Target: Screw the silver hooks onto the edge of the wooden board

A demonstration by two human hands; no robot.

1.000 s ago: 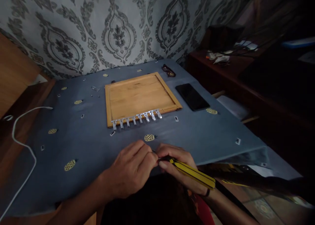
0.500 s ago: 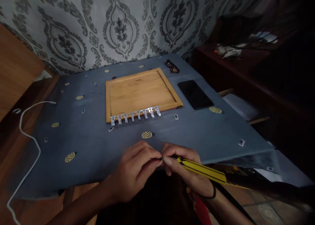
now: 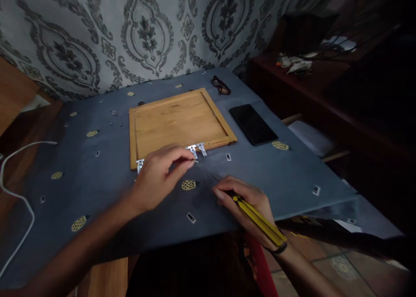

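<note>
My left hand (image 3: pixel 157 175) is closed, with thumb and forefinger pinching a tiny screw-like piece (image 3: pixel 196 160) at the front edge of the framed wooden panel (image 3: pixel 169 124). Along that edge runs a row of silver metal clips (image 3: pixel 202 149), partly covered by this hand. My right hand (image 3: pixel 251 196) is wrapped round a yellow and black screwdriver (image 3: pixel 260 221). The screwdriver's thin shaft (image 3: pixel 214 176) points up and left, its tip apart from the left fingers and the clips.
A black phone (image 3: pixel 253 124) lies right of the panel, and dark-framed glasses (image 3: pixel 221 85) behind it. Small metal bits (image 3: pixel 115 114) are on the blue tablecloth (image 3: pixel 156 227) to the left. A white cable (image 3: pixel 24 197) trails along the left side.
My hands were together near the table's front edge. The left has moved forward and left to the clips with the tiny piece; the right stays back with the screwdriver. The view has shifted slightly.
</note>
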